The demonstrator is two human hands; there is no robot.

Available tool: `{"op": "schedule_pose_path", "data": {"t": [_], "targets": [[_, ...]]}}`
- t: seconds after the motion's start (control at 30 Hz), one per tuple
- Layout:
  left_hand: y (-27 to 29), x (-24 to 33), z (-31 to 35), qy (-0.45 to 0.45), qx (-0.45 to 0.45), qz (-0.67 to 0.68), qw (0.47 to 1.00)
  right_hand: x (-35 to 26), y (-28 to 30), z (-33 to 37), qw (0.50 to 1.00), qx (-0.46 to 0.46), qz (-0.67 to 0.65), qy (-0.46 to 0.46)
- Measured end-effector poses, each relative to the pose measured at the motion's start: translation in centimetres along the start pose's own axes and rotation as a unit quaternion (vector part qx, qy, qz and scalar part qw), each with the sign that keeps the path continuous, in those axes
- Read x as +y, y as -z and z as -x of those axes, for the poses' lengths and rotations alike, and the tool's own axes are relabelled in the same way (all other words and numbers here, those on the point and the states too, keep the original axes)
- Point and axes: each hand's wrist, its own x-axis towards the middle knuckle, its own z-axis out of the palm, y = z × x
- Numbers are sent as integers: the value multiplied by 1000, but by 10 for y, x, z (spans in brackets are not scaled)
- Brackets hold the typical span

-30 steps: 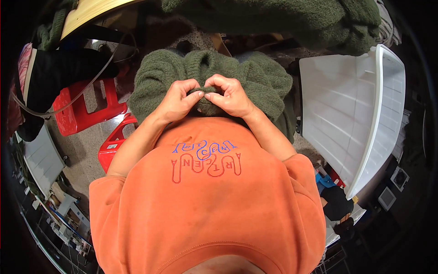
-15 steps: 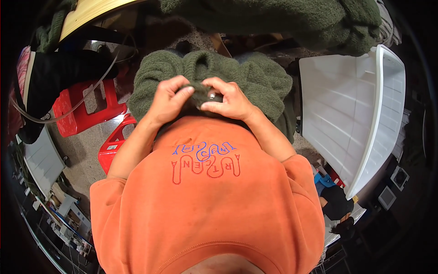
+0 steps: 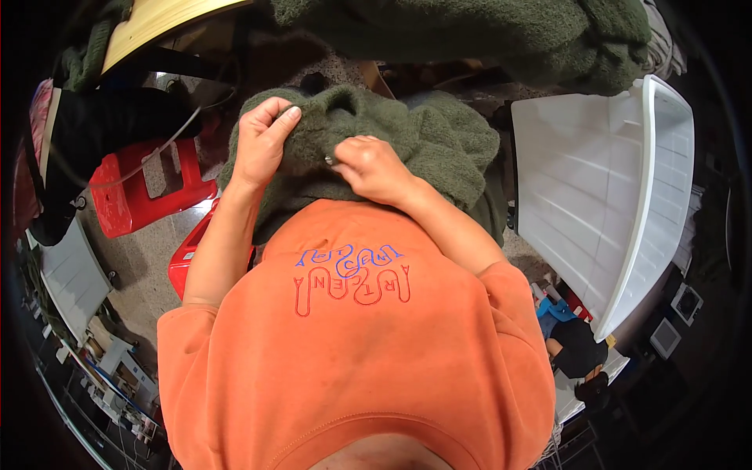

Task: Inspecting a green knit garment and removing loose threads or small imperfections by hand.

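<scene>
Take the knit garment (image 3: 439, 141) on the lap as the clock's hub: the left grip (image 3: 262, 145) is on it toward nine, the right grip (image 3: 374, 167) near its middle. A knit heap (image 3: 486, 39) spans twelve to two; a bin (image 3: 580, 172) stands at three. One stool (image 3: 117, 200) sits at nine — another (image 3: 184, 262) (partly behind the forearm) at eight — and a tabletop (image 3: 160, 30) at ten.

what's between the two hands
In the head view, green knit fabric lies between the left hand and the right hand, with a small shiny thing at the latter's edge.
</scene>
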Motion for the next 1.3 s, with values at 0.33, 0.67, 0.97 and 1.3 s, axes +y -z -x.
{"op": "schedule_pose_path", "data": {"t": [0.33,0.67,0.97,1.3], "targets": [[-37,20,-16,-39,-323,-82,942,19,42,12,826,-63,-530,-178],[-45,19,-16,-33,-375,-2,927,18,38,24,841,-15,-518,-156],[-35,18,-13,132,-373,-5,918,14,39,23,870,22,-467,-158],[-35,0,0,94,-262,83,957,18,36,19,835,-13,-520,-180]]}}
